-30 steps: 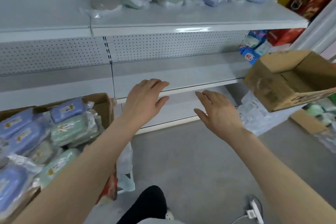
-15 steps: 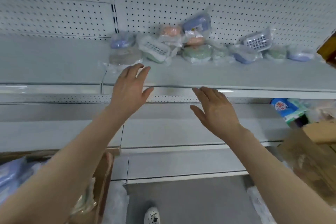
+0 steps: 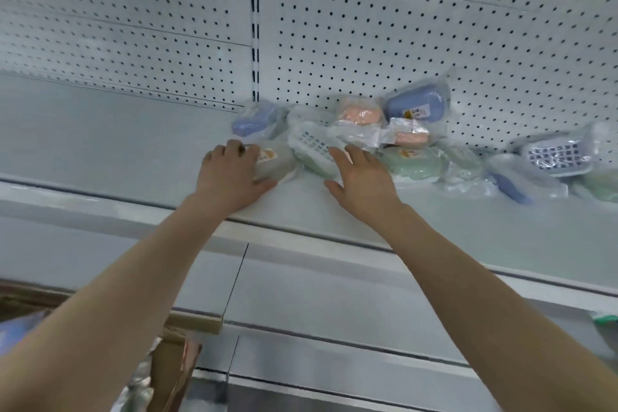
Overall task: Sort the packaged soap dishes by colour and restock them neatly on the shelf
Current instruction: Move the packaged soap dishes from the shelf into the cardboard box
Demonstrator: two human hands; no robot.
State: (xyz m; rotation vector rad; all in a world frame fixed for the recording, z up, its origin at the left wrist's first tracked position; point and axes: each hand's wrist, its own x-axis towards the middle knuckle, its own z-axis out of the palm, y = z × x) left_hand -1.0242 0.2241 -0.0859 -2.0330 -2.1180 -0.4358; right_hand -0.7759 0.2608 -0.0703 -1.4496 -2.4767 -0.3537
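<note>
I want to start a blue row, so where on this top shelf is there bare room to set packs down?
The shelf is bare left of the left hand, back to the pegboard. A bare front strip also runs right of the right hand, before the heap of soap dish packs. The back right is crowded.

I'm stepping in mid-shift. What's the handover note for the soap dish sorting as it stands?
Left hand: resting on a greyish packaged dish at the left of the pile, not clearly gripping.
Right hand: open, fingers at the white slotted dish, holding nothing.
Dishes: blue, peach, green and white lie jumbled against the pegboard on the top shelf.
Done: nothing sorted.
Left: group by colour, line up neatly.
</note>
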